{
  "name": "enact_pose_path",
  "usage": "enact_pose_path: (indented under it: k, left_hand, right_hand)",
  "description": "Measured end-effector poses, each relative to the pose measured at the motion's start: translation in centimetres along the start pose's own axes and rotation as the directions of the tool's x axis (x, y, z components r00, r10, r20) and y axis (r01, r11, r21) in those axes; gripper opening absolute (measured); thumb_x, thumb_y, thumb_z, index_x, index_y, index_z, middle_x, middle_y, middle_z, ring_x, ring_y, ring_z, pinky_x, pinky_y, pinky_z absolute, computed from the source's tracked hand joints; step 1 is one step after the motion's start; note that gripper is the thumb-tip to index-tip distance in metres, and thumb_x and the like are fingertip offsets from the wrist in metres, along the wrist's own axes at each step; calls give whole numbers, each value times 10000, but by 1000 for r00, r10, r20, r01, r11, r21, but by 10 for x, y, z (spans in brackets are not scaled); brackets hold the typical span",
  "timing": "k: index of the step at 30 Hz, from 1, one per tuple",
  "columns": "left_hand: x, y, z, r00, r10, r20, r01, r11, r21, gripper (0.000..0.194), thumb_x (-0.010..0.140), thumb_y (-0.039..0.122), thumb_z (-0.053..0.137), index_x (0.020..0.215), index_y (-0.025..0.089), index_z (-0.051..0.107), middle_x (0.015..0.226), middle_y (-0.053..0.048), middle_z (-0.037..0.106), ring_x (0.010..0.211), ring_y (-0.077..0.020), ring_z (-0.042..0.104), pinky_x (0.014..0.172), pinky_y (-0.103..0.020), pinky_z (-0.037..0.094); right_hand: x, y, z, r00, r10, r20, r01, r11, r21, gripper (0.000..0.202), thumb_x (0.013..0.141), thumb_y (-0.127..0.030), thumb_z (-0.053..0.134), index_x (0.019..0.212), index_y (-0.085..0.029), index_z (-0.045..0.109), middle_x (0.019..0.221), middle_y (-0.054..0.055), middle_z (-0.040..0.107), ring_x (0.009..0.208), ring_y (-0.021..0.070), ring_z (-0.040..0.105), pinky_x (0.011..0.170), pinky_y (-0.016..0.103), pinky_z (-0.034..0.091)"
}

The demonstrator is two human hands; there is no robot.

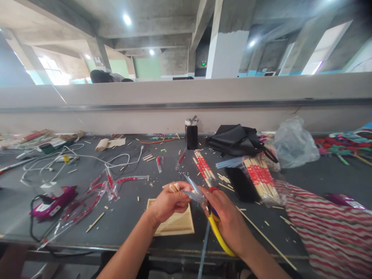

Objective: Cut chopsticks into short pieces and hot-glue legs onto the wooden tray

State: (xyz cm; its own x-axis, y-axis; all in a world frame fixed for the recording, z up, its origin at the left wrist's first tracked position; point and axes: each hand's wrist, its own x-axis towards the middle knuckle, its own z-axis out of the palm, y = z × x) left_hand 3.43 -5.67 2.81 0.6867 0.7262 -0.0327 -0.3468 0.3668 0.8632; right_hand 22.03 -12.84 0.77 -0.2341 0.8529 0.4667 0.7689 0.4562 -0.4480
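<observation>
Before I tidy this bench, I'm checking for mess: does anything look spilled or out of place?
Yes: crumpled wrappers lie left of the left hand, and short stick offcuts litter the tabletop, unlike the bundled sticks.

Okay so the bare left forearm (130, 248) slants up from the bottom edge, ending in a bare left hand (169, 202) that's curled up pretty tight, thumb (180, 196) pointing towards the other side. The bare right forearm (258, 254) comes in from the lower right, back of the bare right hand (226, 213) turned up, fingers bent in a grip. Hands are near each other, not touching.
</observation>
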Motion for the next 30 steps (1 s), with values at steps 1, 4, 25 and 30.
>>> enact_pose_path:
  k: [1, 4, 25, 30]
  left_hand:
    - [0, -1, 0, 1000, 0, 6, 0, 1000, 0, 194, 680, 234, 739, 722, 165, 563, 480, 96, 278, 432, -36, 168, 410, -180, 103]
    - [1, -2, 0, 1000, -1, 8, 1, 1000, -9, 203, 697, 283, 737, 767, 168, 585, 489, 101, 255, 435, -37, 162, 417, -178, 100]
    - [2, -1, 6, 995, 72, -71, -67, 995, 70, 213, 629, 251, 747, 684, 157, 564, 452, 95, 319, 411, -36, 205, 421, -200, 115]
    - [3, -2, 6, 993, 82, -87, -75, 994, 81, 238, 609, 267, 770, 685, 147, 580, 457, 93, 323, 414, -35, 215, 422, -199, 122]
  right_hand:
    - [0, 0, 0, 1000, -6, -9, 6, 1000, 4, 673, 848, -22, 463, 1441, -293, 298, 1044, 78, 526, 1000, 252, 507, 883, 460, 479]
    - [2, 2, 1, 1000, -10, -18, 10, 1000, -13, 696, 836, -8, 466, 1446, -294, 289, 1027, 70, 527, 984, 250, 508, 892, 461, 469]
    - [1, 4, -2, 998, -44, -44, 40, 995, -93, 628, 790, -16, 478, 1378, -225, 405, 1039, 87, 573, 999, 257, 546, 897, 447, 496]
    - [1, 3, -2, 995, -69, -79, 59, 991, -122, 681, 793, -11, 468, 1418, -258, 358, 1026, 81, 566, 997, 258, 547, 899, 451, 492]
